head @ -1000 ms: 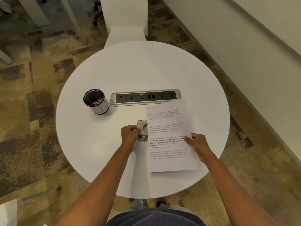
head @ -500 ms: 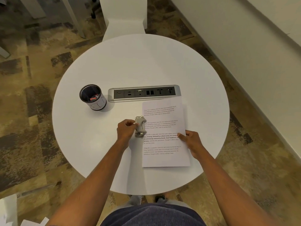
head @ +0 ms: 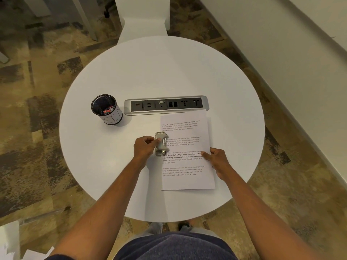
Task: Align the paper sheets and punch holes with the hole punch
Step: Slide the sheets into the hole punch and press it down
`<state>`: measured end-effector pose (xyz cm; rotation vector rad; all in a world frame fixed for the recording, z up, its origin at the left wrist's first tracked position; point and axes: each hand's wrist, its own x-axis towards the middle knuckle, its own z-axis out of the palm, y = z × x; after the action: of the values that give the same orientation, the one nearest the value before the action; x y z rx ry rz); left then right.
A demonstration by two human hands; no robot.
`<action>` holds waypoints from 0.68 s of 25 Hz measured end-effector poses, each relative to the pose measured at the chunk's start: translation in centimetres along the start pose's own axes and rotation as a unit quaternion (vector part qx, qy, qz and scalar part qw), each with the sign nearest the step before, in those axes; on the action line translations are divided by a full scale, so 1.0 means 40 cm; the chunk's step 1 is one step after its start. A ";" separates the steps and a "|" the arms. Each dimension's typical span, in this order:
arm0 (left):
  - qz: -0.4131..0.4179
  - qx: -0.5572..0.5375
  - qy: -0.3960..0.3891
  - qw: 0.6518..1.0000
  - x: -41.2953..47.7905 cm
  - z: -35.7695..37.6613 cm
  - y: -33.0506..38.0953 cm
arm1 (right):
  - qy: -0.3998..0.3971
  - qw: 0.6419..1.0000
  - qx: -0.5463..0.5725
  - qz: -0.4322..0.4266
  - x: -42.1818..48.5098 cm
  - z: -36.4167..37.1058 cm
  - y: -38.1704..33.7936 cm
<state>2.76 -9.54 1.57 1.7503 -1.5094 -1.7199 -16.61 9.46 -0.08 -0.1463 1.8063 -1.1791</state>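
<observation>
My left hand grips punch, fingers curled on it | punch sits over left edge of sheets | my right hand pinches right edge | sheets lie flat on table

I'm seeing smooth matt white worktop, dull grey metal hole punch, matt paper sheets, rough mottled carpet floor.

White round table, black-printed white paper sheets, silver hole punch, mottled brown-tan carpet.
</observation>
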 end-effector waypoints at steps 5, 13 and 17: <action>0.012 0.078 0.013 0.997 0.009 0.000 0.004 | 0.001 1.000 -0.015 0.001 0.005 0.000 0.005; -0.012 0.271 0.072 0.960 0.014 -0.002 -0.021 | 0.008 0.999 -0.039 0.003 0.024 0.008 0.023; -0.033 0.326 0.074 0.942 0.014 -0.006 -0.023 | 0.014 0.999 -0.050 -0.002 0.024 0.014 0.024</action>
<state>3.25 -9.71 0.60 2.1839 -2.1270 -1.1326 -16.39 9.09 -1.47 -0.1932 1.8920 -1.0989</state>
